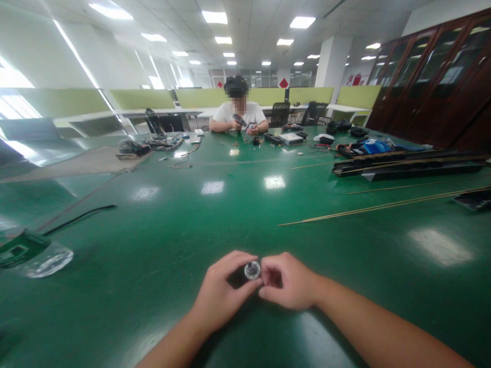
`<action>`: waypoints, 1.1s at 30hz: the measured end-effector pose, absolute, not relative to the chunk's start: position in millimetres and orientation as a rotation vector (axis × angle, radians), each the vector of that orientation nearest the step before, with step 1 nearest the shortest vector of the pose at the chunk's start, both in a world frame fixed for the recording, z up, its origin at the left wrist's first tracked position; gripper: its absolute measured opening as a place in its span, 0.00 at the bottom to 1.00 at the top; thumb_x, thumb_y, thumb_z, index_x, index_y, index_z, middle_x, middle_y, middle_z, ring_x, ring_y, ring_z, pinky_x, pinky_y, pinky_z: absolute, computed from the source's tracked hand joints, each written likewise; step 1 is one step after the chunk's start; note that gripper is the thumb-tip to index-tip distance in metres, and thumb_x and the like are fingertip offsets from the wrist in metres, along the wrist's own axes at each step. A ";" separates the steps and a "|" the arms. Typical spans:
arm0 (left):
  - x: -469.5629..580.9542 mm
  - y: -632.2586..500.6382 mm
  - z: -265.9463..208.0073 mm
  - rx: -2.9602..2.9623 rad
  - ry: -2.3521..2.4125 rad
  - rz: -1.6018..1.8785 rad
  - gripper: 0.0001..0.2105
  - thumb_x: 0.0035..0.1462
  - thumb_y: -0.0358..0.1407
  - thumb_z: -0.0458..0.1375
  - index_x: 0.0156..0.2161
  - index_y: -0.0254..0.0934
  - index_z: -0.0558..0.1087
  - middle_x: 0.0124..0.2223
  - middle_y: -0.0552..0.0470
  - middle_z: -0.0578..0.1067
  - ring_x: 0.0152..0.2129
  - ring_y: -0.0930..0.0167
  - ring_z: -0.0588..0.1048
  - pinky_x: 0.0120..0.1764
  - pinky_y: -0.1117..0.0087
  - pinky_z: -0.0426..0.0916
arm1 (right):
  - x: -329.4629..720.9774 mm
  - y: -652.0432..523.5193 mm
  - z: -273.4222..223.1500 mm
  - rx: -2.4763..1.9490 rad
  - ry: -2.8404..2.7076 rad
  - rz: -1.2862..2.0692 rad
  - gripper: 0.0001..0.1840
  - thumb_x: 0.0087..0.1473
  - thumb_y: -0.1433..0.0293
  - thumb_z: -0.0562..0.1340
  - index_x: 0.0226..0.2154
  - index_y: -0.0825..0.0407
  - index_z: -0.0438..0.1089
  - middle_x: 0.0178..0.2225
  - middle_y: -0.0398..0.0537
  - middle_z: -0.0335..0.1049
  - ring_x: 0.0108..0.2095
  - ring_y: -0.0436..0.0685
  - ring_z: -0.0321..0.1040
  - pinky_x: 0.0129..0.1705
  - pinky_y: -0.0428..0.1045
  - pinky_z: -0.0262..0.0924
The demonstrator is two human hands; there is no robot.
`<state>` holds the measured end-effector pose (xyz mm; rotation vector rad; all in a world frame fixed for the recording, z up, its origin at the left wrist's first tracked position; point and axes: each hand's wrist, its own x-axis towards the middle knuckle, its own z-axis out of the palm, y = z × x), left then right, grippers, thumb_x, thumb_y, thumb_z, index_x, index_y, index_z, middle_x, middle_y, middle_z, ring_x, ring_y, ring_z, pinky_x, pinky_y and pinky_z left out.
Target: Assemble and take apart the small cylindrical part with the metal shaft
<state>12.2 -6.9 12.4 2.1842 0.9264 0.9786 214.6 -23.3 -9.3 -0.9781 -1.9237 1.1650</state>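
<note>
Near the front of the green table, my left hand (226,289) grips a small round metal part (252,270) between thumb and fingers. Its circular face points up toward me, with a darker raised piece at its centre. Close against the right side of this part is my right hand (289,282), its fingers curled toward the thumb. Whether the right fingertips touch the part or pinch something small is too hidden to tell.
Thin brass-coloured rods (345,210) lie at right, near a long black tray (406,167). A clear bottle (48,259) lies at left beside a black cable (82,219). Across the table (184,220), a person (240,115) holds a tool among scattered boxes and parts.
</note>
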 end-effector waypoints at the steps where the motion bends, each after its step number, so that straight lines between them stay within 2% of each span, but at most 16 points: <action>1: 12.3 -6.9 12.5 2.181 0.926 0.966 0.10 0.55 0.35 0.66 0.43 0.43 0.76 0.40 0.54 0.78 0.37 0.71 0.75 0.42 0.72 0.68 | 214.6 -23.3 -9.3 -0.975 -1.928 1.163 0.09 0.45 0.72 0.65 0.25 0.52 0.62 0.22 0.38 0.63 0.22 0.48 0.58 0.25 0.43 0.52; 10: 14.4 -9.7 16.1 2.090 1.187 0.892 0.09 0.50 0.39 0.68 0.34 0.39 0.75 0.33 0.55 0.77 0.31 0.69 0.74 0.36 0.71 0.66 | 214.7 -24.0 -8.0 -0.997 -1.878 1.182 0.09 0.46 0.71 0.67 0.26 0.53 0.64 0.21 0.38 0.63 0.22 0.48 0.59 0.25 0.42 0.53; 16: 12.9 -7.8 12.2 1.941 1.212 0.904 0.13 0.49 0.38 0.67 0.39 0.37 0.74 0.38 0.51 0.79 0.34 0.67 0.78 0.38 0.68 0.71 | 214.9 -25.3 -7.7 -1.015 -1.855 1.125 0.11 0.47 0.70 0.68 0.26 0.53 0.64 0.21 0.37 0.62 0.21 0.47 0.58 0.24 0.42 0.51; 21: 12.0 -6.2 6.3 1.894 1.191 0.937 0.11 0.50 0.37 0.67 0.36 0.37 0.71 0.43 0.48 0.80 0.40 0.64 0.78 0.44 0.63 0.72 | 214.5 -25.3 -7.4 -1.013 -1.830 1.140 0.12 0.47 0.69 0.69 0.27 0.53 0.63 0.21 0.38 0.64 0.21 0.47 0.59 0.24 0.42 0.53; 27: 12.2 -6.1 5.0 1.857 1.168 0.921 0.11 0.52 0.36 0.65 0.37 0.37 0.69 0.46 0.47 0.79 0.42 0.65 0.78 0.45 0.63 0.72 | 213.6 -25.8 -7.4 -1.002 -1.805 1.173 0.12 0.46 0.69 0.69 0.29 0.53 0.64 0.22 0.39 0.65 0.21 0.47 0.60 0.24 0.42 0.55; 30: 12.4 -6.0 7.4 1.908 1.168 0.909 0.09 0.53 0.36 0.64 0.39 0.38 0.71 0.42 0.50 0.78 0.40 0.67 0.77 0.44 0.67 0.70 | 213.2 -25.3 -8.0 -1.005 -1.798 1.175 0.12 0.47 0.69 0.69 0.31 0.53 0.65 0.22 0.39 0.65 0.21 0.47 0.61 0.25 0.43 0.56; 33: 12.1 -5.4 8.8 1.966 1.185 0.893 0.08 0.53 0.36 0.65 0.38 0.38 0.73 0.36 0.54 0.77 0.33 0.69 0.76 0.37 0.70 0.68 | 213.1 -23.9 -7.7 -1.049 -1.773 1.140 0.14 0.49 0.69 0.68 0.38 0.52 0.66 0.22 0.37 0.65 0.21 0.47 0.61 0.25 0.42 0.56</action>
